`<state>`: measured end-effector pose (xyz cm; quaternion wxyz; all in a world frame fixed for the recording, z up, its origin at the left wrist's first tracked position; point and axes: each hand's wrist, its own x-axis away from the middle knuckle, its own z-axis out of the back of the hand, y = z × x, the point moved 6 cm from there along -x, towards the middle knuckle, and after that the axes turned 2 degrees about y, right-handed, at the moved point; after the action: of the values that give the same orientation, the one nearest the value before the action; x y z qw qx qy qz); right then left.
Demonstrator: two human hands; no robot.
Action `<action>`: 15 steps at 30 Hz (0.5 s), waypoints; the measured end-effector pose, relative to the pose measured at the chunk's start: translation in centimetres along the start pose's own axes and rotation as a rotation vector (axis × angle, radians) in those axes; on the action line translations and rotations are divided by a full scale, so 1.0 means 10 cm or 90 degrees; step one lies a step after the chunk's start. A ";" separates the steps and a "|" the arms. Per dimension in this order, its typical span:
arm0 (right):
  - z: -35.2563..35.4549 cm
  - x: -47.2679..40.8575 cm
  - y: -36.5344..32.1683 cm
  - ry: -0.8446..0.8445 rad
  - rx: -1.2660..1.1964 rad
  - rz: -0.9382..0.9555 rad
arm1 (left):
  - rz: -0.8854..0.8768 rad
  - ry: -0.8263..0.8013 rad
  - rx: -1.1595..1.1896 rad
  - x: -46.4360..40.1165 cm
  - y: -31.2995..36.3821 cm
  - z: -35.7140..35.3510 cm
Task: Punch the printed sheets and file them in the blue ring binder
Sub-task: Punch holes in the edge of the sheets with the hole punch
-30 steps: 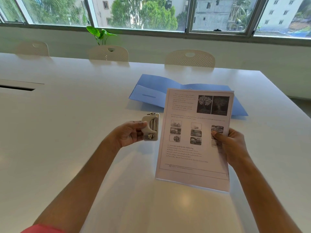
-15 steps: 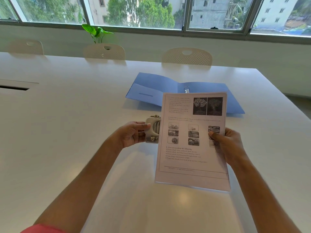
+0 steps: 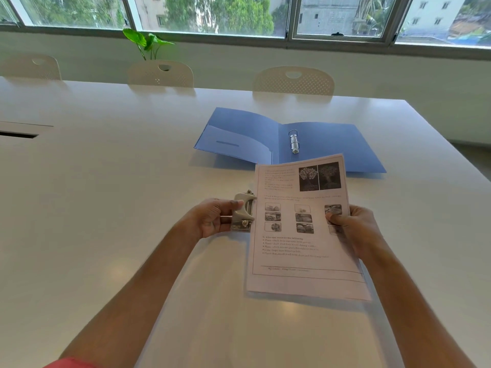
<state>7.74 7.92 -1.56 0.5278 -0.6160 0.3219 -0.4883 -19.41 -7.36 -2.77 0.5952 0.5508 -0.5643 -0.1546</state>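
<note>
My right hand (image 3: pixel 353 227) pinches the right edge of a stack of printed sheets (image 3: pixel 300 235), thumb on the top page, holding it above the table. The left edge of the stack sits in the mouth of a small beige hole punch (image 3: pixel 243 212), which my left hand (image 3: pixel 212 217) grips from the left with the thumb on its lever. Beyond the sheets the blue ring binder (image 3: pixel 332 144) lies open on the table, its metal rings (image 3: pixel 294 141) standing at the spine.
The white table (image 3: pixel 106 181) stretches wide to the left, with a dark cable slot (image 3: pixel 18 134) at its left edge. Three pale chairs (image 3: pixel 293 81) stand along the far side under the windows. A green plant (image 3: pixel 146 42) stands behind the middle chair.
The sheets and punch have dropped lower toward the table, uncovering the binder's rings. The punch has closed in against the stack's left edge.
</note>
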 end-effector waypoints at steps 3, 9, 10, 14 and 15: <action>-0.01 -0.01 0.04 0.000 0.002 -0.012 | 0.024 0.001 0.002 -0.02 -0.06 -0.01; 0.01 -0.04 0.08 0.000 0.008 -0.020 | 0.043 -0.005 0.009 -0.07 -0.08 -0.01; 0.01 -0.04 0.08 -0.002 0.004 -0.018 | 0.045 -0.008 0.010 -0.07 -0.08 -0.01; 0.03 -0.03 0.09 -0.017 -0.008 -0.021 | 0.049 -0.010 0.013 -0.09 -0.08 -0.02; 0.03 -0.03 0.09 -0.023 -0.009 -0.024 | 0.050 -0.009 0.012 -0.10 -0.09 -0.02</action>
<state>8.04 8.09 -2.53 0.5196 -0.6343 0.3041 -0.4850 -19.19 -6.79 -3.94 0.5919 0.5325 -0.5910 -0.1296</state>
